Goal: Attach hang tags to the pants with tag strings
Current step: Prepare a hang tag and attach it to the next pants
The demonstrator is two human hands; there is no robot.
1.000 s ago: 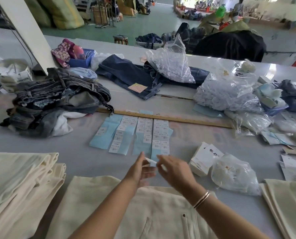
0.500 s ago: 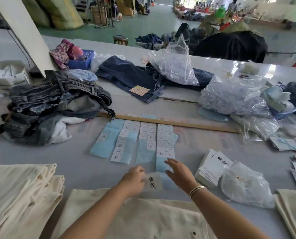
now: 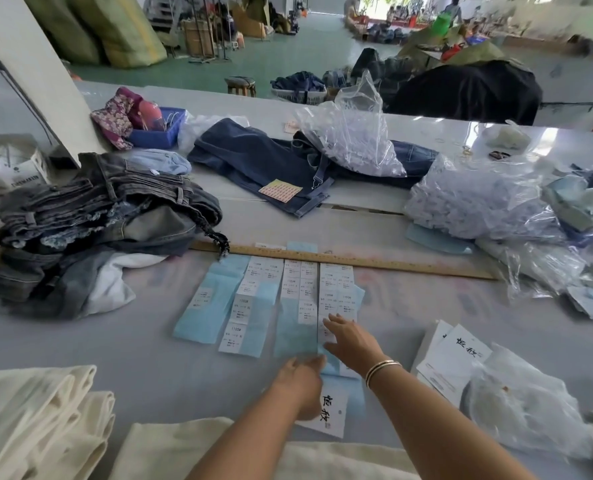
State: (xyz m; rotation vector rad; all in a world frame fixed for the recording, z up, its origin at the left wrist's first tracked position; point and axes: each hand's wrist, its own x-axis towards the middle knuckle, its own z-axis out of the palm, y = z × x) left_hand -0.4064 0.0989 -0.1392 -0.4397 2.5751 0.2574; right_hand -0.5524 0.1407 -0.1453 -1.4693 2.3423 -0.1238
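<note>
Just below the middle of the view, the right hand [image 3: 352, 341] reaches forward with its fingers straight and spread, the fingertips resting on the near end of the rightmost blue sticker sheet [image 3: 338, 299]. The left hand [image 3: 300, 382] lies close to it on the near side, palm down, its fingers flat on a white hang tag [image 3: 331, 412] printed with black characters; the tag lies on the grey tabletop [image 3: 149, 348], its near edge just beyond the cream pants [image 3: 170, 452] spread along the near border. A gold bangle [image 3: 381, 370] circles the right wrist.

Three more blue sheets carrying white size labels [image 3: 253, 306] lie side by side to the left, all running away toward a long wooden ruler [image 3: 374, 263]. To the right, a stack of white hang tags [image 3: 451, 358] sits beside a crumpled clear plastic bag [image 3: 523, 407]. Folded cream cloth [image 3: 35, 417] is piled at the near left. Farther left, a heap of washed denim [image 3: 91, 220] rests on the tabletop, and beyond the ruler dark jeans [image 3: 274, 168] lie under a clear bag of small white pieces [image 3: 354, 136].
</note>
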